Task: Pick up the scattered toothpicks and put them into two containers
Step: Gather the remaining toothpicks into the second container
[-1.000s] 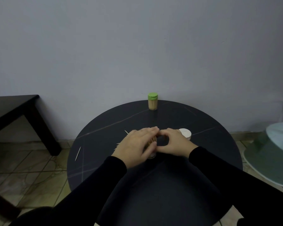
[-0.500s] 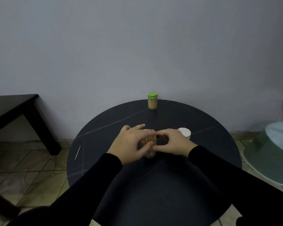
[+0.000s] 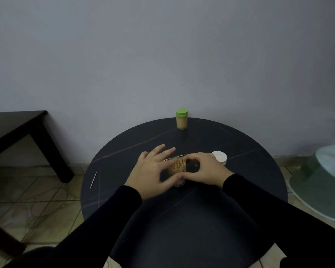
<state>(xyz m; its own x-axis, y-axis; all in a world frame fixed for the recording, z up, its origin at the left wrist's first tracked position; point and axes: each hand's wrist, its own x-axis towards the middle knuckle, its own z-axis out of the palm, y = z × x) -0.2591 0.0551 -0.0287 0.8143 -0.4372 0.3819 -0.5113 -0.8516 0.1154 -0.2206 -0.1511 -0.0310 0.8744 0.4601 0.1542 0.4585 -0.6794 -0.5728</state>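
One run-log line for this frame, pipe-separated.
left hand steadies open toothpick jar | right hand pinches toothpick at rim | green-lidded jar closed | stray toothpick at table edge

Plain pale grey-lilac painted wall across the back, dim even light. Round black stone-look tabletop with thin pale veins, set near the wall. Beige marbled floor tiles with dark grout. Dark wooden square-legged side table at left. Upturned pale green plastic basin at right.
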